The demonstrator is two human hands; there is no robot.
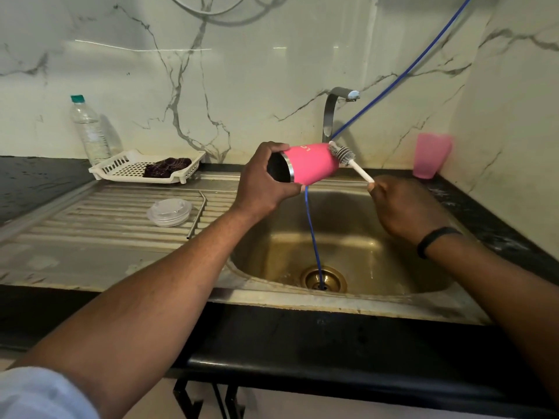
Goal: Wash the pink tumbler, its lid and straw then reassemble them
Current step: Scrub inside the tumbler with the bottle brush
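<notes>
My left hand (262, 179) grips the pink tumbler (311, 163) near its steel rim, holding it on its side above the sink basin (348, 237) with the open mouth turned toward me. My right hand (405, 207) grips the white handle of a bottle brush (343, 154), whose bristled head lies against the tumbler's base end. The clear lid (169, 211) lies on the ribbed drainboard (106, 213), and the metal straw (198, 214) lies just to its right.
A blue hose (313, 237) runs from the upper right down into the drain. The steel tap (334, 110) stands behind the tumbler. A white basket (121, 169) with a dark cloth, a plastic water bottle (89, 131) and a pink plastic cup (431, 155) sit on the counter.
</notes>
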